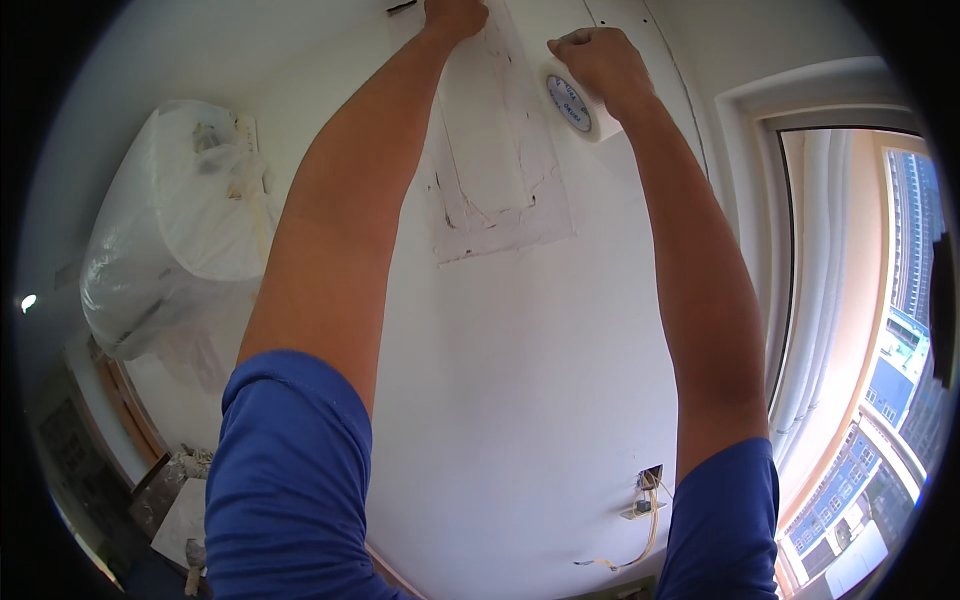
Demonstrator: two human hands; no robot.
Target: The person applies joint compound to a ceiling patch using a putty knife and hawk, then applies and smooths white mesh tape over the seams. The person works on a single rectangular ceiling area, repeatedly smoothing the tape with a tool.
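High on the white wall, my right hand [605,70] grips a wide whitish roll of tape [606,122]. The roll's round end, with a blue and white label, faces left. My left hand [458,16] is closed against the wall at the top edge of the picture, partly cut off, so what its fingers hold is hidden. Between and below the hands is a rectangular wall patch [500,160] with rough, cracked edges and dark marks. A small dark object or hole [401,8] shows just left of my left hand.
A plastic-wrapped wall unit [170,230] hangs on the left. A window [840,330] with a pale frame and buildings outside takes up the right side. Low on the wall, an open socket box [651,478] has loose wires [652,530]. Cluttered items [185,480] stand at lower left.
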